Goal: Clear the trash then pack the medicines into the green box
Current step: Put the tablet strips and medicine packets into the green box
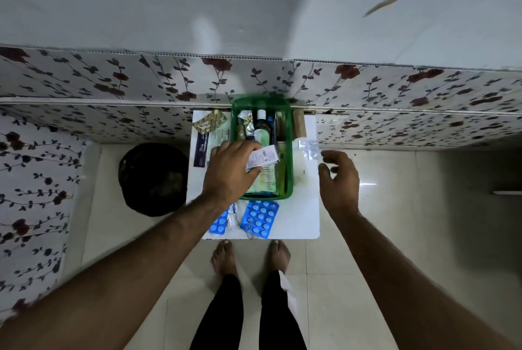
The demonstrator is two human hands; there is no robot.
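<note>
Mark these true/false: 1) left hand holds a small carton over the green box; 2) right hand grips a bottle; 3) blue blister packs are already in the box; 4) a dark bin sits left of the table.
1) True: the left hand has a small carton in its grip above the green box.
2) False: the right hand is open and empty, beside the box.
3) False: the blue blister packs lie on the white table, in front of the box.
4) True: the dark bin stands on the floor there.

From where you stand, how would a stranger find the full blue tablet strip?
Start at the white table, then the green box on it. Just nearer than the box lies the blue blister strip, fully visible, unlike its neighbour half hidden under the left forearm.
</note>
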